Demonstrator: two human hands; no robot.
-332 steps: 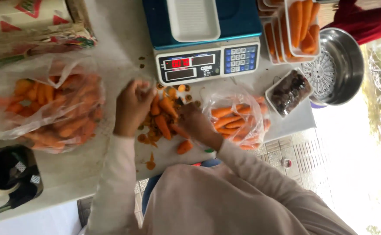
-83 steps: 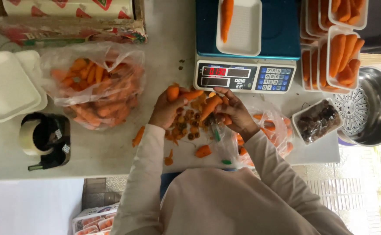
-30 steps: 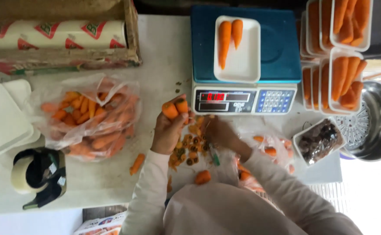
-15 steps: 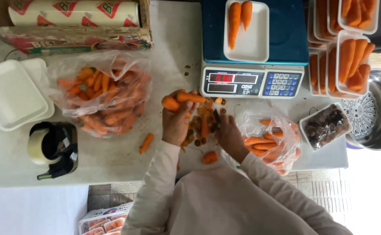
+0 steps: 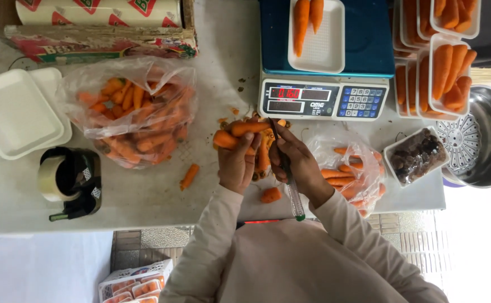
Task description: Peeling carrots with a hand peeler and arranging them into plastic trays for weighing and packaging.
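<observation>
White desk, tiled floor showing below its near edge.

Hands: left hand closed around two carrots, held just above the heap of carrot pieces in front of the scale. Right hand gripping a knife, blade pointing toward the held carrots, green-tipped handle toward the body.

Progress, judged: white tray on the scale carries only two carrots and much bare room. Filled trays stacked at the right. Large bag of carrots at the left looks nearly full; smaller bag by the right forearm partly full. Much left to trim (empty foam trays wait at far left).

Room: heap crowded between scale and near desk edge. Loose carrot and stub lie close to that edge. Open desk between big bag and left hand. Tape dispenser well apart; small tray of dark scraps near the right corner.
</observation>
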